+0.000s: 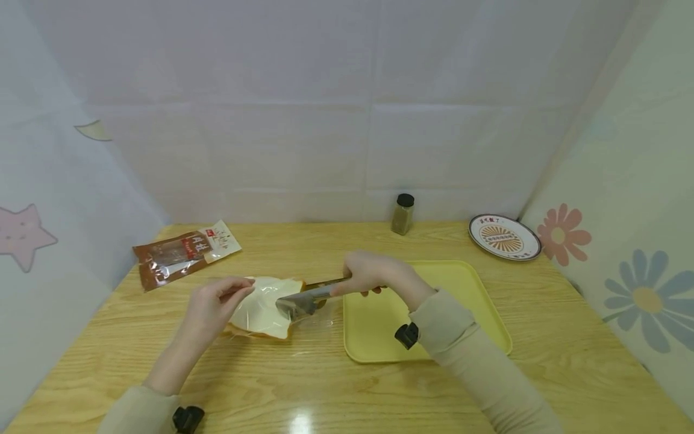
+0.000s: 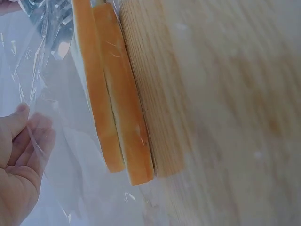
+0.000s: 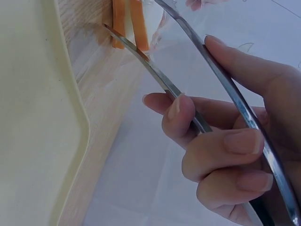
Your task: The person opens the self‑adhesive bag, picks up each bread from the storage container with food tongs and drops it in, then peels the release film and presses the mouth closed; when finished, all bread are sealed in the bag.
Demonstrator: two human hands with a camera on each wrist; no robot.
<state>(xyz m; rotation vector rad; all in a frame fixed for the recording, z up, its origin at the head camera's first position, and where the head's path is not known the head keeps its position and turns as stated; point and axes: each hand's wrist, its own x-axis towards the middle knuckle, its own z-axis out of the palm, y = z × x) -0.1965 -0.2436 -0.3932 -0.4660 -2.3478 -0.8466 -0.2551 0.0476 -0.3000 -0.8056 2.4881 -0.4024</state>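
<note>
Two slices of white bread (image 1: 262, 307) with brown crusts lie together inside a clear plastic bag (image 2: 66, 160) at the table's left middle. At the bag's upper edge, my left hand (image 1: 214, 304) pinches the film between thumb and fingers. My right hand (image 1: 371, 274) grips metal tongs (image 1: 317, 293), fingers curled round their arms. The tongs point left, and their ends reach to the bread's right side at the bag's mouth. In the right wrist view the tongs' arms stand apart, one on either side of the slices; whether they touch the bread I cannot tell.
A yellow tray (image 1: 461, 301) lies just right of the bag, under my right forearm. Behind stand a small black-lidded jar (image 1: 403, 216) and, farther right, a printed plate (image 1: 504, 237). A brown-and-white food packet (image 1: 187, 253) lies at the back left.
</note>
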